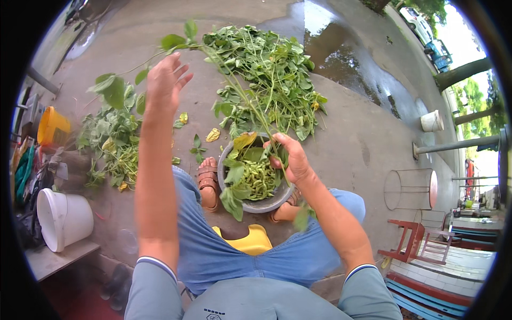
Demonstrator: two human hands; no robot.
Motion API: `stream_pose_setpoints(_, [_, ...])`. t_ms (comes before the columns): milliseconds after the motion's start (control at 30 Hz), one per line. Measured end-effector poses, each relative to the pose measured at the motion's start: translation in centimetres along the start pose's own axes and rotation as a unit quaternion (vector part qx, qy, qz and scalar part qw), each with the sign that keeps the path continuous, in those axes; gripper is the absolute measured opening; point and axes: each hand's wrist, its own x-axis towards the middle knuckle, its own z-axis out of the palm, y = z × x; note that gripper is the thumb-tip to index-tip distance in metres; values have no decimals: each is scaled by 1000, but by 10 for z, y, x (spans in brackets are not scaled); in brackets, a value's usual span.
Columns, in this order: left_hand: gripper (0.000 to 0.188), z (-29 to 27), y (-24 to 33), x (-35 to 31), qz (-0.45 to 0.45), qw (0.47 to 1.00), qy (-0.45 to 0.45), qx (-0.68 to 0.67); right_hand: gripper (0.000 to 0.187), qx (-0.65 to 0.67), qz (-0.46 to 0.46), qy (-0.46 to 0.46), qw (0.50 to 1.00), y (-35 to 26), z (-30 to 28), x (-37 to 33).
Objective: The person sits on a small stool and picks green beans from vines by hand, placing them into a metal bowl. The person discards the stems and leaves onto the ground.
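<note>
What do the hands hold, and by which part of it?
The right hand holds a leafy plant by its stem, near the bucket's rim. Whether the left hand, blurred, holds anything cannot be told.

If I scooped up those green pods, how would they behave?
The pods look small and slim, so each is probably light. Heaped loose in the grey tub, they would likely shift and tumble over one another.
</note>
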Motion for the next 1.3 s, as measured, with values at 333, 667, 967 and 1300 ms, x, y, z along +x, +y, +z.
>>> stream_pose_setpoints(333, [23,-294,19,-64,-16,992,103,78,18,-232,-380,210,870,-136,-12,-6])
stream_pose_setpoints(667, [18,-448,-139,-214,-189,887,364,213,51,-618,-355,225,664,-256,-74,178])
stream_pose_setpoints(967, [28,-404,-165,-75,-82,909,237,332,31,-797,-143,-13,587,-113,-71,169])
stream_pose_setpoints(1300, [44,-393,-186,73,-157,866,221,419,27,-676,157,63,718,-75,-141,28])
